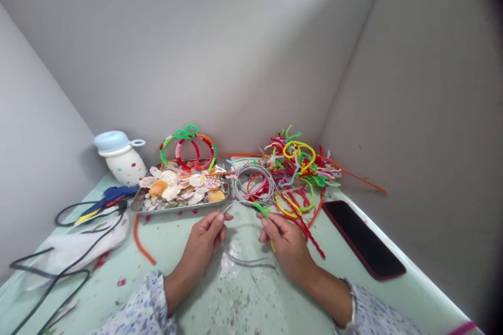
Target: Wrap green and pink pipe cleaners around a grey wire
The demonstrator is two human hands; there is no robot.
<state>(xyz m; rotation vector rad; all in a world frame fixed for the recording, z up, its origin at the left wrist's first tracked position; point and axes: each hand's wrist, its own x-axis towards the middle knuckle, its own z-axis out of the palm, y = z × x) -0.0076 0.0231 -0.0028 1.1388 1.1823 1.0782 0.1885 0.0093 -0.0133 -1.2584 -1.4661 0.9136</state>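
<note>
My left hand (204, 238) pinches one end of a thin clear headband (243, 260) that curves across the pale green table (236, 298). My right hand (285, 238) grips the band's other end together with a green pipe cleaner (260, 208) and a yellow one. Both hands rest low on the table, close to each other. Just beyond my fingers lies a stack of grey headbands (251, 184).
A metal tray (135, 205) of seashells holds a pipe-cleaner-wrapped band (188, 149). A pile of coloured pipe cleaners (301, 167) lies at the back right, a dark phone (361, 238) on the right. A blue glue gun (106, 201) with black cord, a white jar (121, 157) and an orange pipe cleaner (141, 246) sit on the left.
</note>
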